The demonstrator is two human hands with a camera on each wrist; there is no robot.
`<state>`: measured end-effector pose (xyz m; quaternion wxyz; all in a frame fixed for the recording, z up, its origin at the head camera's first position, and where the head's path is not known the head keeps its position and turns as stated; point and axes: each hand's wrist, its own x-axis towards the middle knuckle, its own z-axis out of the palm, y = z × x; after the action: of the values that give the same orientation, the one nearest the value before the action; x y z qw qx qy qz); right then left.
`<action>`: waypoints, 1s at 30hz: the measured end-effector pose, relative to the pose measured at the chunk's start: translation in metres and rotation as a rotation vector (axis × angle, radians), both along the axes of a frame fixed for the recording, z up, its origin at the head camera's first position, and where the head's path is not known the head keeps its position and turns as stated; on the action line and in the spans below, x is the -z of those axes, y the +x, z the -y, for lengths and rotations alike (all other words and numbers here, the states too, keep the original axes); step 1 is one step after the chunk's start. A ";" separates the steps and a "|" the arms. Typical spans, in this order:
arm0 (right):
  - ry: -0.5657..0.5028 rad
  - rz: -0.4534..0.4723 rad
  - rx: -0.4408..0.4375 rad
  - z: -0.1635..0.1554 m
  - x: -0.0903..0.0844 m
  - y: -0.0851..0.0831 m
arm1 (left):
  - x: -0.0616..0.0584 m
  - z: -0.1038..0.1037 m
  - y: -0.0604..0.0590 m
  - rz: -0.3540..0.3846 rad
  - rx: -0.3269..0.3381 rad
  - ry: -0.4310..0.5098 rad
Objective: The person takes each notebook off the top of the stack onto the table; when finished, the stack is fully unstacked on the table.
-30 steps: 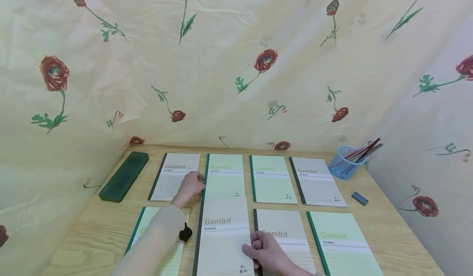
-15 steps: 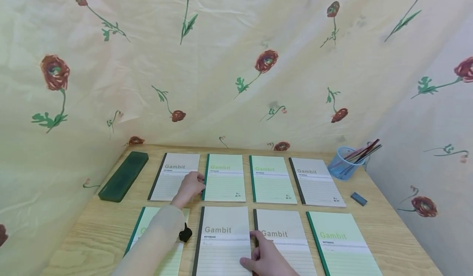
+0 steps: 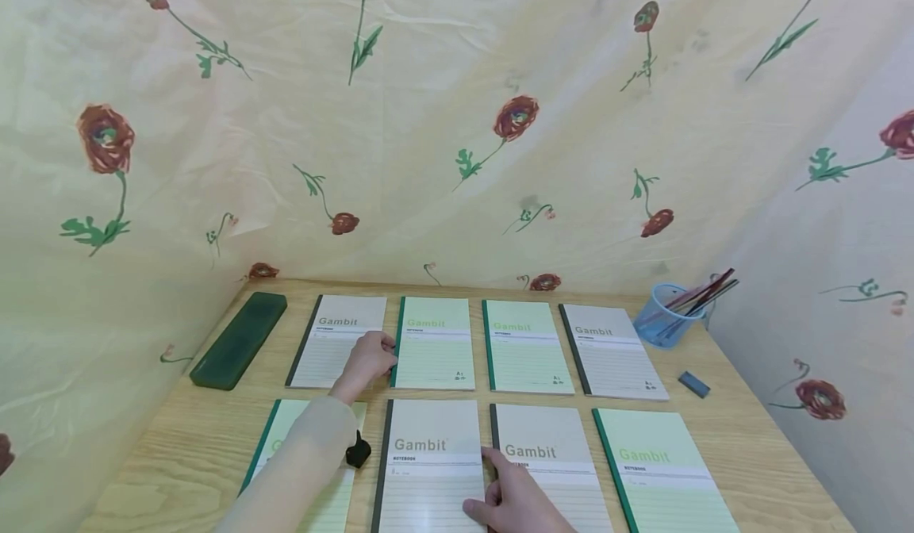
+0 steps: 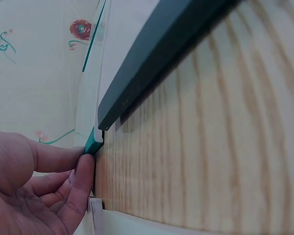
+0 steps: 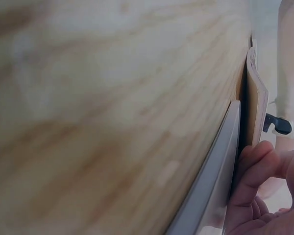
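My left hand (image 3: 366, 364) is at the lower left edge of a green notebook (image 3: 435, 350) in the back row. In the left wrist view, thumb and finger pinch the corner of its green spine (image 4: 94, 141). A white-grey notebook (image 3: 428, 469) with a dark spine lies just in front of it, a narrow strip of table between them. On that notebook's right edge, my right hand (image 3: 520, 493) pinches with thumb and fingers. Its bent page edge (image 5: 257, 100) rises off the table in the right wrist view. The frame cuts off its lower part.
More Gambit notebooks lie in two rows, among them a grey one (image 3: 550, 446) partly under my right hand and a green one (image 3: 660, 469). A dark green case (image 3: 240, 341) lies back left. A blue pen cup (image 3: 666, 319) and a small blue block (image 3: 694, 384) are at the right.
The white-grey notebook has slid toward me, off the green notebook it overlapped, then barely moved. My right hand came down with it. My left hand has stayed in place.
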<state>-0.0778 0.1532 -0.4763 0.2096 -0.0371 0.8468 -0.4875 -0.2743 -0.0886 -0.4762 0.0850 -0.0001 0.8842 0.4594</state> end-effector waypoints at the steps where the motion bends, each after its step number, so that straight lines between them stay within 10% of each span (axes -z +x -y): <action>1: -0.001 -0.004 -0.005 0.000 0.000 0.000 | 0.000 0.000 0.000 0.003 -0.002 0.003; 30: -0.018 0.030 0.027 0.000 -0.007 0.000 | -0.005 -0.001 0.004 -0.050 0.031 -0.102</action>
<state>-0.0780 0.1535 -0.4691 0.2156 -0.0203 0.8395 -0.4983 -0.2703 -0.0873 -0.4717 0.0697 0.0206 0.9082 0.4123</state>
